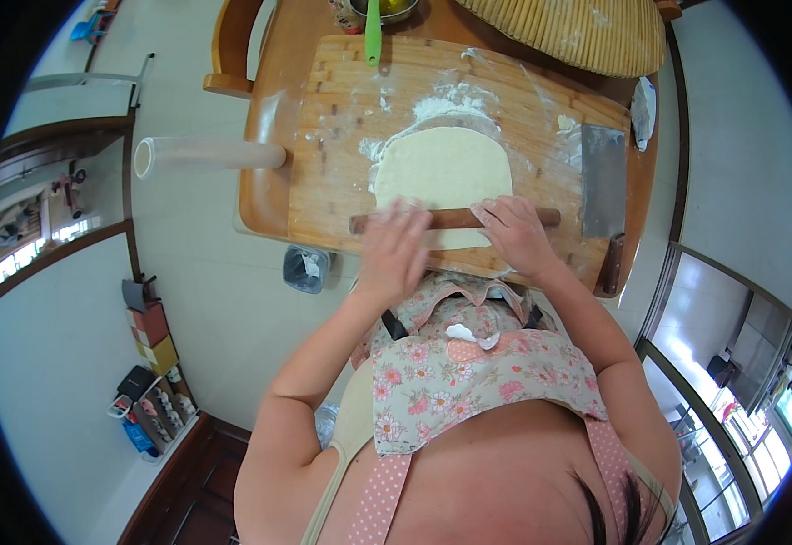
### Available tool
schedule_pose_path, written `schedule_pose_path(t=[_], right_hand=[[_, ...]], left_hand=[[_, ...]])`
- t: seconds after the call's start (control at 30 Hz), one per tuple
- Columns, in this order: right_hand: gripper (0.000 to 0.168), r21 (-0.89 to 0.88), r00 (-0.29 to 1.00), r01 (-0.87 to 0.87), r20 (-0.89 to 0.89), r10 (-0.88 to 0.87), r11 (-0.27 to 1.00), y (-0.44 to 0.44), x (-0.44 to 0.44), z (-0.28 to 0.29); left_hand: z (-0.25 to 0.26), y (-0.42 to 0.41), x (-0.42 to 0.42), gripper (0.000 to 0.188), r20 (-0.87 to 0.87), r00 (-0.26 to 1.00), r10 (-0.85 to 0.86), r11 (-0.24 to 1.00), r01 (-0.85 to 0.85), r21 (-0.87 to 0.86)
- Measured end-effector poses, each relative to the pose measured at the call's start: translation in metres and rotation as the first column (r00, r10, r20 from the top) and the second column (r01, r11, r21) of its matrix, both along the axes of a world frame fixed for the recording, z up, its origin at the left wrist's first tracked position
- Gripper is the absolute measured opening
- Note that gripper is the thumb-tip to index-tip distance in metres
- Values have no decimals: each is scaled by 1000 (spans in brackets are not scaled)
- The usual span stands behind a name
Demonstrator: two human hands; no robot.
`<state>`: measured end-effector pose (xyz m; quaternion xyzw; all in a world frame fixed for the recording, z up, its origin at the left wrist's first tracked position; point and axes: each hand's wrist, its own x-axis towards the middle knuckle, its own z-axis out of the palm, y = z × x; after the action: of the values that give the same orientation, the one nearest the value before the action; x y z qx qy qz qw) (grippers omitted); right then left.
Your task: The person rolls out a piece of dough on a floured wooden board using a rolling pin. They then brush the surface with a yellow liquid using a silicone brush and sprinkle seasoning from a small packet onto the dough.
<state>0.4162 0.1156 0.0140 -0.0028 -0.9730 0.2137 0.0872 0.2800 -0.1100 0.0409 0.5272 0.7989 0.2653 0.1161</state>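
Observation:
A flattened sheet of pale dough (443, 167) lies on a floured wooden board (341, 95). Across its near part runs a brown wooden rolling pin (454, 219). My left hand (396, 245), blurred, rests over the pin's left part with its fingers stretched forward. On the right part of the pin lies my right hand (513, 228), fingers bent over the wood. Loose white flour (454, 102) is spread beyond the dough's far edge.
A cleaver (603, 180) lies at the board's right side. A green-handled utensil (372, 41) extends from a metal bowl (396, 10). A clear plastic-wrap roll (208, 155) is at the left edge. A woven tray (580, 30) stands far right; a small bin (306, 269) stands below.

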Motion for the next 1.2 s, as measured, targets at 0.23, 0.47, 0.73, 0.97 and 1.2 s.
schedule_pose_path(t=[0.23, 0.47, 0.73, 0.97, 1.2], right_hand=[[54, 219, 971, 232, -107, -214, 948, 24, -33, -18], [47, 152, 872, 482, -178, -456, 863, 71, -108, -26], [54, 67, 917, 102, 381, -120, 992, -24, 77, 7], [55, 127, 924, 118, 350, -156, 985, 10, 20, 15], [55, 175, 973, 157, 144, -183, 972, 26, -27, -2]], left_hand=[[-38, 20, -45, 59, -396, 867, 303, 891, -405, -204], [-45, 78, -120, 57, -447, 810, 379, 894, -445, -48], [-6, -63, 25, 60, -48, 999, 16, 904, -35, -425], [-14, -18, -21, 63, -202, 974, 102, 901, -177, -396], [-22, 26, -49, 64, -247, 958, 147, 938, -214, -273]])
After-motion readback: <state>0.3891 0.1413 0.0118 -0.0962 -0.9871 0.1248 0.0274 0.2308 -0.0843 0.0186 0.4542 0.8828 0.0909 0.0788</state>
